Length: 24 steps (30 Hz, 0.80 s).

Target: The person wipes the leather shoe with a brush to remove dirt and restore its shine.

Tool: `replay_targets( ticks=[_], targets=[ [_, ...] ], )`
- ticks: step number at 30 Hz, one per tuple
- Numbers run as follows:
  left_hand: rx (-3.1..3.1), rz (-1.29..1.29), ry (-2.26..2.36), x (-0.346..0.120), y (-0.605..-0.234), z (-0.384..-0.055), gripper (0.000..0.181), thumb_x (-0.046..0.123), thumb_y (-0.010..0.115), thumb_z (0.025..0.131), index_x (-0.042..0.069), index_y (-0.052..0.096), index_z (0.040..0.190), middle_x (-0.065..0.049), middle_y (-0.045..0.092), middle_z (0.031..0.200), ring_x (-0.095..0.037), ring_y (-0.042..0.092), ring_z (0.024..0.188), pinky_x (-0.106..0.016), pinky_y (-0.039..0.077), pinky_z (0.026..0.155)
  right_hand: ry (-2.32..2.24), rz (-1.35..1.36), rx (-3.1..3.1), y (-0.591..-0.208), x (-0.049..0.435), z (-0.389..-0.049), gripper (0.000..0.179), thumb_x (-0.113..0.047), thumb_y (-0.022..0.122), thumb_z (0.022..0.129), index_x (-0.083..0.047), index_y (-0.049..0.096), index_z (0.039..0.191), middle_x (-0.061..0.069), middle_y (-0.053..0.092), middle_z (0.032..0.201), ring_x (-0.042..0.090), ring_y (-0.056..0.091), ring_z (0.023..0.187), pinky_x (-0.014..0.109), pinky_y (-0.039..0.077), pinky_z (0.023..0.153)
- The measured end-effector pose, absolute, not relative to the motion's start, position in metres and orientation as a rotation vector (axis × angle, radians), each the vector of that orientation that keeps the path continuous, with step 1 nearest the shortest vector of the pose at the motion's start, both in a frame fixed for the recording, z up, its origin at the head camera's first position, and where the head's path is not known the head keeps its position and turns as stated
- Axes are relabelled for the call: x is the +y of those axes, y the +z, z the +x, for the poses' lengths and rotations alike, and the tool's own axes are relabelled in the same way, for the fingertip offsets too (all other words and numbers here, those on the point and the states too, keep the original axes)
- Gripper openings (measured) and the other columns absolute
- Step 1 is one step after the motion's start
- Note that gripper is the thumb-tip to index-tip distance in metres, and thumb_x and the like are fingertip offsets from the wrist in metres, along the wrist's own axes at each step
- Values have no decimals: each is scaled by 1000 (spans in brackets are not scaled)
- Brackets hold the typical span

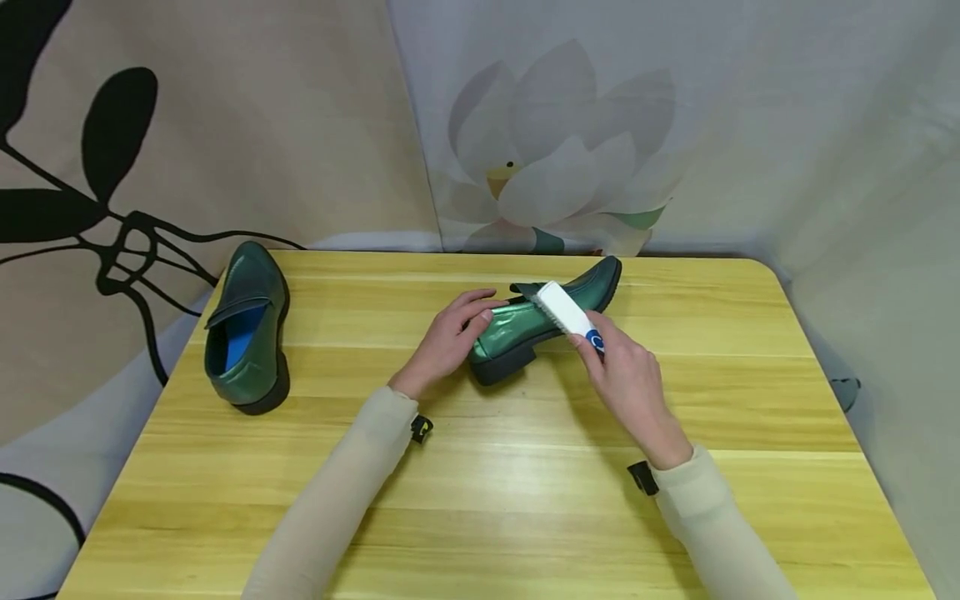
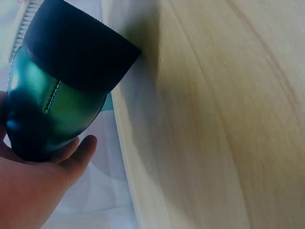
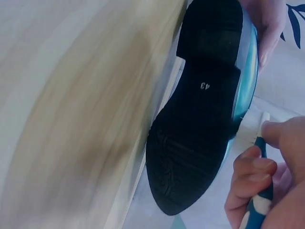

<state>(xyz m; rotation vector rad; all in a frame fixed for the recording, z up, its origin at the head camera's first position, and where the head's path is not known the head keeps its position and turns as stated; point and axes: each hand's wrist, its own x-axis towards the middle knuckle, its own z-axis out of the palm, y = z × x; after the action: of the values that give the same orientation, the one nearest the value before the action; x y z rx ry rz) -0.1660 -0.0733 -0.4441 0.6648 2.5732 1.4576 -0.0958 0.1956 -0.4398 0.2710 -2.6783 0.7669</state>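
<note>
- Left hand (image 1: 452, 336): grip curled around the rear of the green shoe (image 1: 510, 332), tilted over the worktop (image 1: 510, 500); some fingers hidden.
- Right hand (image 1: 626, 375): grip closed around the brush (image 1: 564, 308); bristle contact unclear, handle cut off in the right wrist view.
- Second shoe (image 1: 270, 335): worktop's left edge, toe interior concealed.

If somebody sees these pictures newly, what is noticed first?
Probably the shiny green shoe, held near its heel by the left hand, with the right hand holding a white-headed brush at its side. Another green shoe stands at the left edge of the table. Behind is a pale flower on the backdrop.
</note>
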Motion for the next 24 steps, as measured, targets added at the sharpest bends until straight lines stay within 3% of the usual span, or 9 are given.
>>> replay_targets(
  ticks=[10,18,24],
  targets=[
    [2593,603,1519,-74,-450,-166,36,24,45,113,10,67,137,-11,49,154,-32,44,143,-51,34,118,787,530,-2746,-441,181,-87,46,-29,70,101,-4,59,138,19,71,123,35,73,92,53,58,65],
    [2653,653,1477,-71,-451,-168,37,24,45,112,7,69,134,-14,45,156,-35,44,142,-52,35,116,845,231,-2763,-442,224,-97,45,-29,63,105,-2,58,141,26,71,118,38,69,84,54,55,67],
    [2843,876,1076,-70,-448,-174,37,30,46,112,10,70,132,-18,40,159,-40,27,152,-53,23,122,856,165,-2777,-445,240,-101,46,-30,59,107,0,57,141,29,71,110,35,65,75,49,51,59]
  ],
)
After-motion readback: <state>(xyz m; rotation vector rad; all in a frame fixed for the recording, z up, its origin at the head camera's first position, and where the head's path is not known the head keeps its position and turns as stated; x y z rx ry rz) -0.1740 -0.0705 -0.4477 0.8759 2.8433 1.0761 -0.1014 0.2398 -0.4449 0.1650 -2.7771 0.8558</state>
